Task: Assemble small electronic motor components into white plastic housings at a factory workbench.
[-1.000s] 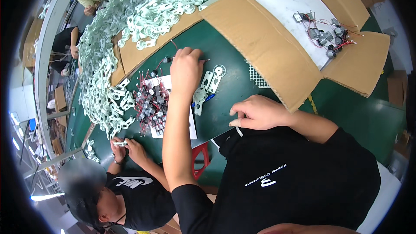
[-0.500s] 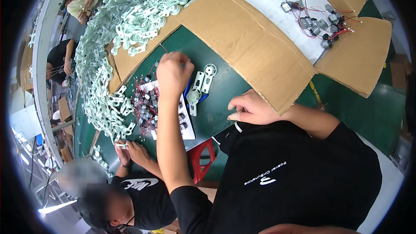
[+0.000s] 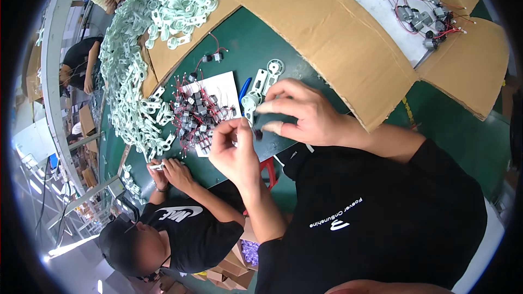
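My left hand point(image 3: 235, 149) is closed in a pinch in front of the motor pile. A small dark motor point(image 3: 257, 133), blurred, hangs at its fingertips. My right hand point(image 3: 305, 110) has its fingers apart and holds nothing, facing the left hand's fingertips. Just beyond the hands lie a few mint-green plastic handle-shaped parts point(image 3: 251, 99), partly behind my right fingers. A blue-handled tool point(image 3: 245, 88) rests beside them. Left of my hands, many small motors with red wires point(image 3: 190, 111) are heaped on and around a white board point(image 3: 224, 80).
A large heap of mint-green parts point(image 3: 128, 71) fills the table's left. An open cardboard box point(image 3: 327, 32) with several wired motors point(image 3: 419, 19) inside stands at the right; its flap reaches over my right forearm. A co-worker point(image 3: 180, 234) handles a mint-green part at the lower left.
My left hand has come back from above the motor pile toward my body. My right hand has moved left and up beside the handle parts. The view has shifted slightly.
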`<state>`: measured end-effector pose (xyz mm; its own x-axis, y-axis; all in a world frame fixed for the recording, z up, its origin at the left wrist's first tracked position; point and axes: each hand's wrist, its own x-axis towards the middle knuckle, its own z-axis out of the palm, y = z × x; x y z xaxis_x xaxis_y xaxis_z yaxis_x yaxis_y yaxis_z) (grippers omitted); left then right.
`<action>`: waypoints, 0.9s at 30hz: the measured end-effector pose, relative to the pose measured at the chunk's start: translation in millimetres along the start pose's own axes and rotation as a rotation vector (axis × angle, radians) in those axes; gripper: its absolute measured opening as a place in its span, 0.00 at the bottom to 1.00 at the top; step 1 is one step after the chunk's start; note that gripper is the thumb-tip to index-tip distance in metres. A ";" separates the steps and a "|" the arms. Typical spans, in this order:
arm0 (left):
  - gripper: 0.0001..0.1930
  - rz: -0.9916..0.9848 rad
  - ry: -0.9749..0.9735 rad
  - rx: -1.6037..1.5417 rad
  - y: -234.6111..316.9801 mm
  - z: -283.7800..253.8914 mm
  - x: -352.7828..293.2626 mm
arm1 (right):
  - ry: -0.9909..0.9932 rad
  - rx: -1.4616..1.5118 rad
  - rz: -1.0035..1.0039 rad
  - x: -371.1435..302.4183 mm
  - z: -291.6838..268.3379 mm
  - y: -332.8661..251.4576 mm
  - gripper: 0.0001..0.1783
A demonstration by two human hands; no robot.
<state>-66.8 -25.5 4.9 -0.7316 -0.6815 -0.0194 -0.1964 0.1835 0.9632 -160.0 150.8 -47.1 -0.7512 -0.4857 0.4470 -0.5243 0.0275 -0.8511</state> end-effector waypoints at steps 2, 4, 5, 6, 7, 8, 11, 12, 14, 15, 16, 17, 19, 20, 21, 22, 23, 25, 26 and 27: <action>0.03 -0.041 0.037 -0.088 4.5 -1.1 -17.7 | -0.055 0.128 0.016 -1.0 11.2 3.0 0.21; 0.04 -0.046 0.044 -0.119 -1.9 -5.5 -28.3 | -0.091 0.206 0.006 -3.0 19.7 6.5 0.16; 0.04 -0.057 0.056 -0.127 -4.1 -5.9 -32.1 | -0.093 0.210 0.005 -3.2 22.4 7.6 0.16; 0.03 -0.075 0.043 -0.174 -4.7 -5.9 -35.8 | -0.097 0.200 -0.008 -3.8 24.7 8.8 0.15; 0.03 -0.071 0.034 -0.182 -7.8 -6.4 -37.7 | -0.099 0.188 -0.021 -3.7 26.0 10.1 0.13; 0.03 -0.067 0.023 -0.191 -11.5 -6.6 -38.9 | -0.096 0.188 -0.024 -2.7 26.3 11.8 0.12; 0.02 -0.078 0.038 -0.210 -15.5 -5.5 -37.9 | -0.104 0.169 -0.048 1.4 23.4 11.6 0.09; 0.02 -0.082 0.060 -0.212 -16.8 -5.9 -38.9 | -0.113 0.171 -0.054 1.7 23.5 11.5 0.09; 0.02 -0.097 0.072 -0.256 -21.1 -2.4 -39.4 | -0.094 0.219 0.001 1.4 22.3 12.3 0.07; 0.02 -0.090 0.069 -0.269 -26.8 -1.1 -41.8 | -0.098 0.201 0.004 1.8 18.7 11.1 0.06; 0.02 -0.122 0.058 -0.243 -26.5 -2.8 -43.1 | -0.096 0.187 -0.009 3.4 21.1 12.6 0.07; 0.01 -0.147 0.007 -0.262 -30.3 4.2 -46.1 | -0.079 0.131 0.006 0.4 14.1 13.8 0.07; 0.05 -0.156 -0.076 -0.331 -47.1 11.8 -49.0 | -0.107 0.021 -0.017 -1.6 1.6 11.0 0.07; 0.09 -0.138 -0.107 -0.323 -62.2 19.4 -49.3 | -0.120 -0.036 -0.006 -4.7 -4.5 14.8 0.08; 0.15 0.041 -0.105 -0.156 -57.9 24.5 -44.2 | -0.166 -0.088 -0.033 -4.4 -13.4 15.9 0.06; 0.17 0.128 -0.133 -0.040 -47.3 24.7 -38.8 | -0.188 -0.103 -0.034 -6.1 -19.9 17.7 0.04; 0.16 0.149 -0.155 -0.009 -41.7 21.8 -41.2 | -0.204 -0.112 -0.042 -5.5 -23.8 14.0 0.05; 0.07 0.135 -0.220 -0.023 -42.5 17.7 -42.8 | -0.255 -0.124 -0.055 -5.6 -26.8 12.1 0.07; 0.06 0.152 -0.194 -0.017 -42.1 17.0 -43.8 | -0.280 -0.130 -0.050 -3.5 -27.1 9.7 0.07; 0.06 0.208 -0.187 0.007 -41.9 15.4 -43.3 | -0.306 -0.130 -0.053 -2.1 -29.7 8.8 0.07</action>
<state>-37.0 7.2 -38.7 -0.8643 -0.4861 0.1289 -0.0333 0.3112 0.9498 -174.9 178.0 -47.4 -0.5764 -0.7288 0.3695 -0.6209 0.0967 -0.7779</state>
